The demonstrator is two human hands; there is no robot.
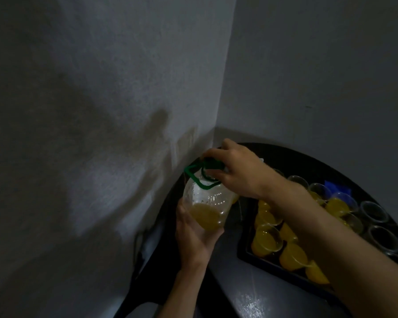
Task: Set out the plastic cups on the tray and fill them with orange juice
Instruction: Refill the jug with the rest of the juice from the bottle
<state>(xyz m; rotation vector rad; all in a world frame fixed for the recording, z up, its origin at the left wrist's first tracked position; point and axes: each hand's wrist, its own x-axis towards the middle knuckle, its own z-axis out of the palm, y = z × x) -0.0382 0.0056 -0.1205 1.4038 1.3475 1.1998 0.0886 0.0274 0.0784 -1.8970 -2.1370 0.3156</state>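
Your bottle [207, 203] is held up over the left part of the dark table [228, 283], just left of the tray [244, 251] and close to the corner where the walls meet. It is clear plastic, and only a little orange juice [205, 215] sits at its bottom. Your left hand [193, 235] takes it from below, fingers and thumb wrapped round the base. Your right hand [237, 171] reaches over from the right and curls its fingers down on the green cap [213, 164] at the neck. A green handle [194, 177] loops out just under the cap. The light is dim, so the cap may be seated or loose; you cannot tell which.

The tray is black and lies on the table just right of the bottle. The filled cups [268, 239] stand packed in rows on its left and near part, and your right forearm crosses above them. The empty cups [383, 237] stand to their right. A blue thing [336, 185] lies beyond the cups at the far side. The grey wall [101, 88] fills the left of the view.
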